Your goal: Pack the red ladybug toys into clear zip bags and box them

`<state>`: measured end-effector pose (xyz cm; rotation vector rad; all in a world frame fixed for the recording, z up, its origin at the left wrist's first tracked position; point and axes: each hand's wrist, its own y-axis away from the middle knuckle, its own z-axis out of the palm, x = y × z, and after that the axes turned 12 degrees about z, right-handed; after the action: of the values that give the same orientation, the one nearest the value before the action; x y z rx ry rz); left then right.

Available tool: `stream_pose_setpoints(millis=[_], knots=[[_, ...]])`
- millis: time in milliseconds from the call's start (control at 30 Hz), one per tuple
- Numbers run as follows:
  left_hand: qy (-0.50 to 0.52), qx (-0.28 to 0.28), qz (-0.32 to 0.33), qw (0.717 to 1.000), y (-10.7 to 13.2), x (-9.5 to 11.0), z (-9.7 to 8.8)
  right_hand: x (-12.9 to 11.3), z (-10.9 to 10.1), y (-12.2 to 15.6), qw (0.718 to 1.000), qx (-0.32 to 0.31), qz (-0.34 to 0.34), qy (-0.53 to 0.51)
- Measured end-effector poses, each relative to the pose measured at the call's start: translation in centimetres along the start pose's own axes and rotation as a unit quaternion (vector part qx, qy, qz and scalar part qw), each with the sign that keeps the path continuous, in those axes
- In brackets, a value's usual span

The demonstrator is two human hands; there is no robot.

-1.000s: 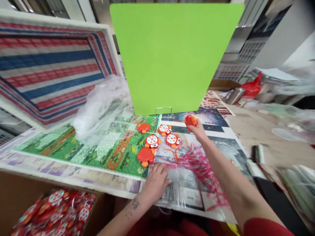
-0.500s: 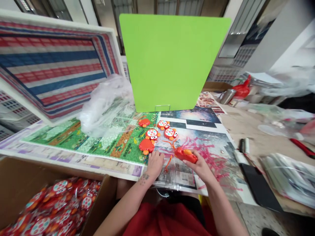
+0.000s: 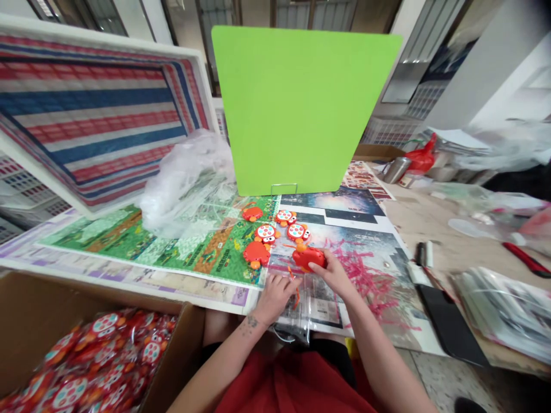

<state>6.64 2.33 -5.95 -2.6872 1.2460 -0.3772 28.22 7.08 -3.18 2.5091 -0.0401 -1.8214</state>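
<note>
In my right hand [image 3: 337, 276] is a red animal-shaped toy [image 3: 306, 259] with orange feet, its plain red side facing me. My left hand [image 3: 276, 295] is low on a clear plastic bag [image 3: 303, 321] that hangs a little past the table's front edge. Its fingers are bent together on the bag, beside a thin orange strap [image 3: 297, 295]. Several similar toys lie just beyond my hands: a dotted white-topped toy [image 3: 266, 233], another dotted toy [image 3: 298, 232], and a plain red-side-up toy [image 3: 257, 254] among them.
A cardboard box [image 3: 189, 338] of bagged toys stands at left front. Behind are a stripe-lined white crate [image 3: 206, 109], crumpled plastic [image 3: 176, 183] and an upright green board [image 3: 305, 109]. Pink strips [image 3: 370, 281] lie right, near a black phone-like slab [image 3: 451, 327] and a red cutter [image 3: 525, 259].
My right hand has moved left and slightly away from me, turning the toy. My left hand and the plastic bag have come nearer to my body.
</note>
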Motion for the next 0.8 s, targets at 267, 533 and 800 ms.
stream_pose_setpoints(millis=[267, 533, 800], knots=[[-0.013, 0.032, -0.054, 0.998, -0.4, 0.2, 0.0, -0.8, 2.0, -1.7, 0.999, -0.044, -0.028, -0.015], [-0.004, 0.057, -0.086, 0.995, 0.0, 0.0, -0.6, 0.7, 3.9, -2.0, 0.994, -0.099, -0.004, 0.043], [0.056, 0.134, -0.119, 0.982, -0.2, 0.0, -0.9, 0.0, 4.9, -1.0, 0.970, -0.129, -0.064, 0.194]])
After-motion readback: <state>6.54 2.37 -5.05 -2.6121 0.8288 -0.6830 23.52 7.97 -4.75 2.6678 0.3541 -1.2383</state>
